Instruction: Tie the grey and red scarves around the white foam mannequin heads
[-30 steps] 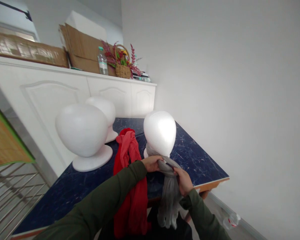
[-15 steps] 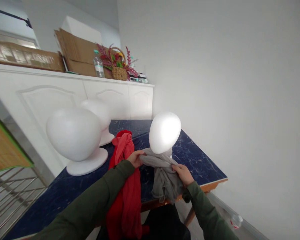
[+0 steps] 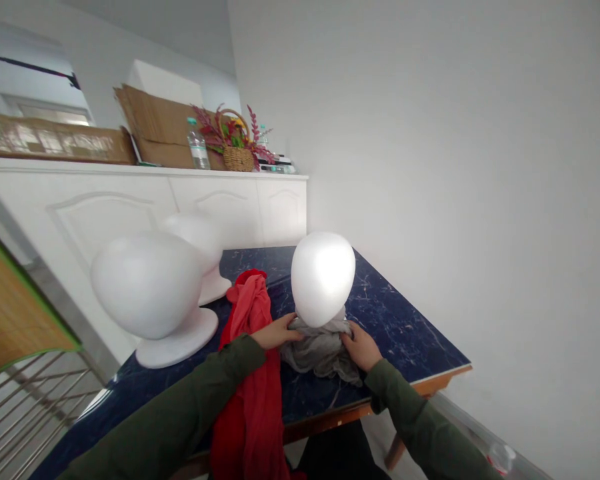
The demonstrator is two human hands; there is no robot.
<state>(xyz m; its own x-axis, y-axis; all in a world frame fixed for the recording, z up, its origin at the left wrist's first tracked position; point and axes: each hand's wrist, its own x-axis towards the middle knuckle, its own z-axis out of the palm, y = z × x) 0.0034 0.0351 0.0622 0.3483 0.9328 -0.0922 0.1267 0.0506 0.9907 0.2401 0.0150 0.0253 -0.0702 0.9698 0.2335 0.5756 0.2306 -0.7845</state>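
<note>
A grey scarf (image 3: 315, 350) lies bunched around the neck of a white mannequin head (image 3: 324, 277). My left hand (image 3: 280, 331) pinches the scarf at the left side of the neck. On the other side, my right hand (image 3: 363, 347) grips it with thumb and fingers. The head stands upright close to the table's front edge and hides the back of the scarf. Beneath my left wrist runs a red scarf (image 3: 253, 400), which hangs down over the front edge.
Two more white mannequin heads, a near one (image 3: 147, 283) and a farther one (image 3: 200, 240), stand at the left of the dark blue table (image 3: 400, 313). Behind is a white cabinet (image 3: 105, 207) carrying cardboard, a bottle (image 3: 198, 147) and a flower basket (image 3: 239, 159). A metal rack (image 3: 35, 413) stands at lower left.
The grey scarf's hanging front part has been gathered up closer to the neck. The mannequin head has gone from tilted to more upright. Both hands have drawn in beside the neck.
</note>
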